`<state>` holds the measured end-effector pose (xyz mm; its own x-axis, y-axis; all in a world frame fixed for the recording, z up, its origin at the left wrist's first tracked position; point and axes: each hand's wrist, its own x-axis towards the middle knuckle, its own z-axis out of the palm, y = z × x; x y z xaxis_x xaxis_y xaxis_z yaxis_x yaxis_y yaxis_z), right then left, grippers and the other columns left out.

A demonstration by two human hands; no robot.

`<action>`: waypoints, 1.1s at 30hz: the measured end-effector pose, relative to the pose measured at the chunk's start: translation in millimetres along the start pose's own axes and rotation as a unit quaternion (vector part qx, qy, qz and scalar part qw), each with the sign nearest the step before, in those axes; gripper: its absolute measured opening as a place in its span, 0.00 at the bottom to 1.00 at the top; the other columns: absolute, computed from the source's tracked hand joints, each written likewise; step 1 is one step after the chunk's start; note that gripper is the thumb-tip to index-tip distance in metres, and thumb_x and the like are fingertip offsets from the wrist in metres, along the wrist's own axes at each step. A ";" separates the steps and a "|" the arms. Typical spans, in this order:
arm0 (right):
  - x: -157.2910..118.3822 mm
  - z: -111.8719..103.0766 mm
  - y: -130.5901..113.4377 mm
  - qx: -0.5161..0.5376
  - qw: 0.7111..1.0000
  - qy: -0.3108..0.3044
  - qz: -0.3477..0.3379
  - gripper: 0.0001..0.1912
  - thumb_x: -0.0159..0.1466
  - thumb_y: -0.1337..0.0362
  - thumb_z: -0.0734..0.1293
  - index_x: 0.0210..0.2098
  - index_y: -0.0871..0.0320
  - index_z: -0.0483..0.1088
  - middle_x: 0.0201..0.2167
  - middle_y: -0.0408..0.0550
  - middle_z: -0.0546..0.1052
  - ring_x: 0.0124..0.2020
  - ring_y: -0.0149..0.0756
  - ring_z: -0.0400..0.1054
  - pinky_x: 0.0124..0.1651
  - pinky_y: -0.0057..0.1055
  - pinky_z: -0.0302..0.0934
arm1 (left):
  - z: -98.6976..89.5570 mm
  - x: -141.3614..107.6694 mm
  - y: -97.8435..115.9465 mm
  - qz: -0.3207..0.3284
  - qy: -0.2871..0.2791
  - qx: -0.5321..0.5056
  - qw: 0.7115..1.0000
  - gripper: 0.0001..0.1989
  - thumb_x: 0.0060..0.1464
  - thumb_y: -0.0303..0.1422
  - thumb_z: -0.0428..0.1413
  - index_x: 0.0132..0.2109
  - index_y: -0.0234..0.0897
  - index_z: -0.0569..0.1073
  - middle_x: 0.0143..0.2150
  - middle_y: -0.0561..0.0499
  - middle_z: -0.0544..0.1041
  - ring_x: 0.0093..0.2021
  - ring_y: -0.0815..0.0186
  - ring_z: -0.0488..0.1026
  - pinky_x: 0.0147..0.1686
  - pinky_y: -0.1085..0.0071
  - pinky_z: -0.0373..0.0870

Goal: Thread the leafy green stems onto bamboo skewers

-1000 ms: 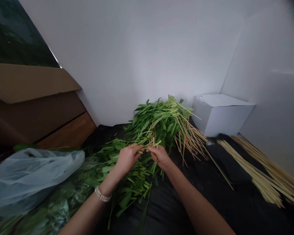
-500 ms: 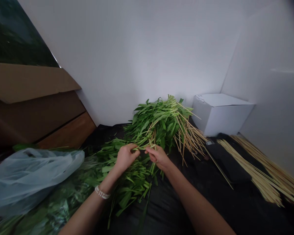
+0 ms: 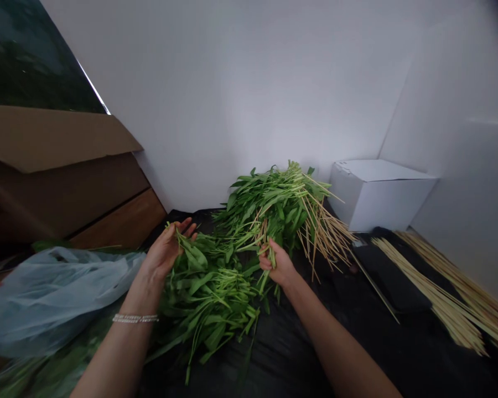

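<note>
My right hand [image 3: 277,262] is closed around a few pale green stems of a leafy vegetable that looks like water spinach [image 3: 271,255]. My left hand [image 3: 166,246], with a beaded bracelet [image 3: 135,319] at its wrist, has its fingers stretched out and apart. Leafy sprigs [image 3: 195,254] lie against its palm and thumb; no firm grip on them shows. Between and below the hands spreads a loose heap of the same greens [image 3: 219,298]. Just beyond my right hand is a pile of bundled greens [image 3: 269,193] with thin tan sticks [image 3: 326,235] poking out to the right.
A translucent plastic bag [image 3: 53,298] sits at left, below an open cardboard box [image 3: 62,138]. At right are a white box [image 3: 385,190], a black flat case [image 3: 392,276] and long thin sticks [image 3: 435,298]. Black sheeting [image 3: 286,354] covers the surface; a white wall stands behind.
My hands were close together, both pinching stems. My left hand has moved away to the left and its fingers have spread; my right hand has shifted slightly right, keeping its stems.
</note>
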<state>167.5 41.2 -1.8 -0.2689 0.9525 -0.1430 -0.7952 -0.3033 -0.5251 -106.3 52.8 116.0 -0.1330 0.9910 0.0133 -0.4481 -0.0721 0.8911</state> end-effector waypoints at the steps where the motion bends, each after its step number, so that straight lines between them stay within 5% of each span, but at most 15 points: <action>1: 0.2 -0.7 0.6 0.005 1.000 0.004 0.009 0.20 0.61 0.50 0.66 0.22 0.58 0.63 0.14 0.37 0.65 0.10 0.21 0.49 0.14 0.21 0.36 | -2.1 0.1 2.0 -0.002 -0.005 -0.006 1.000 0.07 0.51 0.34 0.61 0.32 0.38 0.70 0.37 0.51 0.76 0.34 0.69 0.73 0.33 0.71 0.72; 4: 0.1 -2.7 1.2 0.014 0.999 0.010 0.033 0.21 0.62 0.50 0.64 0.21 0.58 0.60 0.15 0.40 0.68 0.11 0.22 0.52 0.15 0.20 0.37 | -3.7 3.5 -1.7 0.010 -0.041 0.035 0.998 0.09 0.49 0.35 0.62 0.35 0.37 0.70 0.25 0.57 0.68 0.20 0.78 0.61 0.20 0.81 0.61; 7: -0.3 -3.9 0.2 0.011 0.999 0.010 0.049 0.22 0.62 0.50 0.65 0.20 0.57 0.57 0.17 0.42 0.69 0.13 0.23 0.55 0.15 0.20 0.38 | -0.3 12.6 -19.4 0.043 -0.089 0.218 0.971 0.15 0.47 0.42 0.62 0.36 0.36 0.71 0.20 0.60 0.61 0.16 0.78 0.53 0.16 0.81 0.50; 10: -0.8 -3.5 -0.9 0.008 0.998 0.011 0.059 0.22 0.62 0.49 0.64 0.20 0.56 0.57 0.14 0.39 0.65 0.13 0.24 0.54 0.15 0.20 0.40 | 2.8 26.0 -43.5 0.095 -0.122 0.521 0.839 0.15 0.47 0.42 0.59 0.37 0.34 0.74 0.23 0.56 0.70 0.21 0.72 0.64 0.22 0.77 0.60; 13: -1.3 -1.4 -1.1 0.004 0.998 0.034 0.060 0.23 0.65 0.48 0.61 0.21 0.56 0.57 0.12 0.37 0.62 0.13 0.26 0.55 0.15 0.21 0.45 | 2.2 38.5 -64.4 0.117 -0.136 0.684 0.707 0.10 0.45 0.36 0.57 0.34 0.35 0.78 0.27 0.51 0.77 0.30 0.64 0.72 0.31 0.73 0.65; 19: -4.5 3.6 -1.1 -0.014 0.996 0.064 0.058 0.19 0.67 0.53 0.61 0.23 0.57 0.61 0.12 0.37 0.63 0.16 0.27 0.62 0.19 0.21 0.54 | -4.1 46.0 -90.2 0.105 -0.148 0.754 0.632 0.10 0.41 0.28 0.59 0.35 0.40 0.81 0.34 0.45 0.81 0.39 0.56 0.76 0.37 0.71 0.65; 26: -2.5 -0.1 2.3 -0.058 0.998 0.005 0.025 0.17 0.58 0.53 0.71 0.27 0.59 0.65 0.14 0.34 0.64 0.11 0.21 0.53 0.14 0.20 0.41 | -5.0 47.0 -76.9 0.141 -0.114 0.757 0.628 0.15 0.54 0.40 0.53 0.41 0.37 0.79 0.37 0.44 0.81 0.39 0.58 0.75 0.37 0.71 0.64; 30: -1.9 -3.2 4.9 -0.093 0.995 0.003 -0.023 0.20 0.50 0.53 0.76 0.28 0.58 0.65 0.11 0.29 0.56 0.11 0.19 0.45 0.14 0.20 0.33 | 7.5 36.3 -56.6 0.174 -0.090 0.673 0.713 0.21 0.54 0.46 0.52 0.41 0.33 0.78 0.33 0.48 0.79 0.31 0.63 0.73 0.32 0.73 0.63; 33: -3.8 -2.7 6.4 -0.118 0.993 0.001 -0.028 0.21 0.47 0.56 0.77 0.32 0.59 0.67 0.10 0.27 0.53 0.11 0.19 0.44 0.15 0.20 0.32 | 22.9 19.4 -47.3 0.178 -0.140 0.615 0.755 0.21 0.52 0.48 0.53 0.38 0.33 0.78 0.31 0.50 0.78 0.30 0.65 0.70 0.31 0.73 0.62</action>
<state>165.0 35.8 -6.9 -0.2277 0.9675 -0.1097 -0.6593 -0.2361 -0.7139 -67.5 78.1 84.5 0.2185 0.9309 0.2928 0.7547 -0.3514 0.5540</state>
